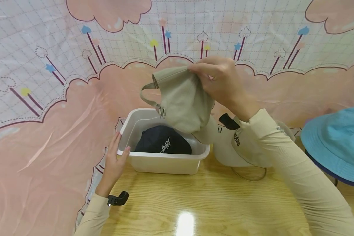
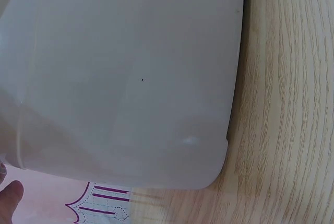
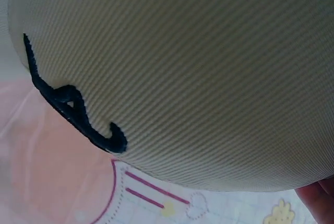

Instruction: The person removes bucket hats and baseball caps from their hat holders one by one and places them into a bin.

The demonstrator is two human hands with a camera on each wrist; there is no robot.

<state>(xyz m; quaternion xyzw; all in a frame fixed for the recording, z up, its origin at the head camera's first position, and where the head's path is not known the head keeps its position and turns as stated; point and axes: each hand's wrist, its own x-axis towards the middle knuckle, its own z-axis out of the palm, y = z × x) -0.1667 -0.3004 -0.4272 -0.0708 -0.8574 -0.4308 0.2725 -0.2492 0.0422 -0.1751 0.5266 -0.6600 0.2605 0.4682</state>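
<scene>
My right hand [image 1: 219, 82] pinches the edge of a beige cap [image 1: 180, 100] and holds it tilted above a white plastic bin [image 1: 165, 165]. The cap's back strap and metal buckle hang toward the left. In the right wrist view, the ribbed fabric of a beige cap [image 3: 198, 78] with dark embroidery fills most of the picture, fingertips [image 3: 318, 200] at its lower right edge. My left hand [image 1: 114, 167] rests on the bin's left front corner with fairly straight fingers. Inside the bin lies a navy cap [image 1: 153, 141] with white lettering.
To the bin's right, a pale cap [image 1: 228, 154] with dark lettering is partly hidden by my right forearm; a thin wire loop [image 1: 250, 180] shows below it. A light blue bucket hat [image 1: 336, 141] sits over something dark at the far right. Patterned cloth [image 1: 76, 101] hangs behind the wooden table [image 1: 224, 203].
</scene>
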